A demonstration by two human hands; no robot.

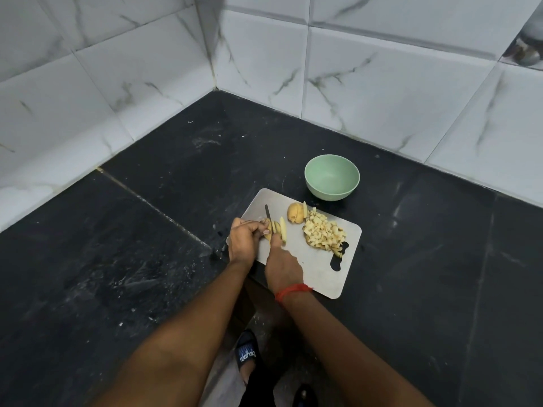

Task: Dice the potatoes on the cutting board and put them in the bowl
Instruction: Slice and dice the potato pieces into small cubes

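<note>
The left hand (245, 237) curls round a pale yellow potato piece (283, 227) at 9 o'clock on the grey rectangular cutting board (320, 271). The right hand (282, 267) grips a dark-bladed knife (268, 213) set across it. Diced potato (323, 234) is heaped at 3 o'clock. A pale green round bowl (329, 193), its inside bare, sits just beyond at 12. Black stone counter (147, 230) lies open at 9.

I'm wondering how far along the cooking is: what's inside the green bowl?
Nothing shows inside the green bowl: only its bare far wall and bottom. The near rim hides a strip of inner wall. The diced potato pile lies on the cutting board.
</note>
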